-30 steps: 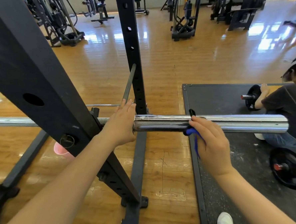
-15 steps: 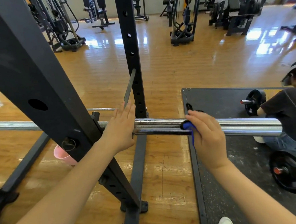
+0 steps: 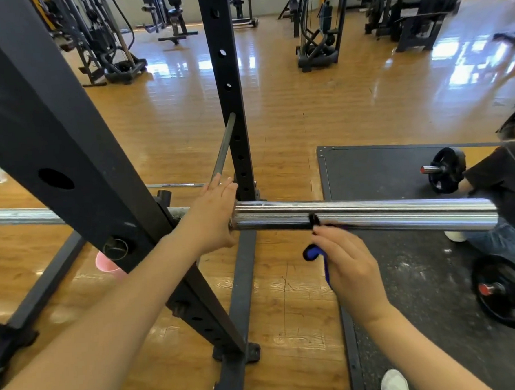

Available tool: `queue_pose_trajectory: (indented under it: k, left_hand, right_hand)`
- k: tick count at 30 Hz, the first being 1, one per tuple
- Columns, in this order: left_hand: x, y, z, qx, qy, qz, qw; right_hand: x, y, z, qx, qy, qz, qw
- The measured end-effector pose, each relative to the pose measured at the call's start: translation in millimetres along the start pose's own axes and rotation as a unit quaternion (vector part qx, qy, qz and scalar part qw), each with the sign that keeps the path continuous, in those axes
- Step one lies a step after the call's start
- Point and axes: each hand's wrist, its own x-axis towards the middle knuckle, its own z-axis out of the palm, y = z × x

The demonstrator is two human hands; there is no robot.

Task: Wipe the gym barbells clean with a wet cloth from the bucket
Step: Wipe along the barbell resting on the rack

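The right hand [image 3: 349, 264], clutching the blue cloth [image 3: 314, 253], has dropped just under the barbell sleeve [image 3: 372, 215] to wipe its underside, while the flat-fingered left hand [image 3: 212, 215] steadies the collar.

Clearly a gym. Glossy wooden plank floor [image 3: 320, 106] throughout, catching window glare at 1 o'clock. Black squat rack [image 3: 47, 126] with holed uprights at 9 to 12 o'clock, carrying a chrome barbell [image 3: 387, 214] across the middle. Black rubber lifting mat [image 3: 378, 169] at 3 o'clock, with a plate-loaded dumbbell [image 3: 446, 169] and a loose black weight plate [image 3: 508, 291] on it. Rows of cable and weight machines [image 3: 315, 25] along the far wall, 11 to 1 o'clock.
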Motion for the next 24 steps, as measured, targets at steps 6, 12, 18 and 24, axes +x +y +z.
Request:
queue_pose_trajectory:
  k: [6, 12, 18, 24]
  left_hand:
    - [1, -1, -6, -0.018, -0.027, 0.004, 0.999]
    - [-1, 0, -6, -0.029, -0.019, -0.002, 0.999]
    - [0, 2, -6, -0.034, -0.018, -0.006, 0.999]
    - [-2, 2, -3, -0.047, -0.016, -0.017, 0.999]
  right_hand:
    - [33, 21, 7, -0.062, -0.006, -0.004, 0.998]
    - [10, 45, -17, -0.088, 0.024, 0.046, 0.995]
    - [23, 13, 6, -0.096, 0.013, 0.107, 0.989]
    - [21, 23, 1, -0.084, -0.011, 0.036, 0.996]
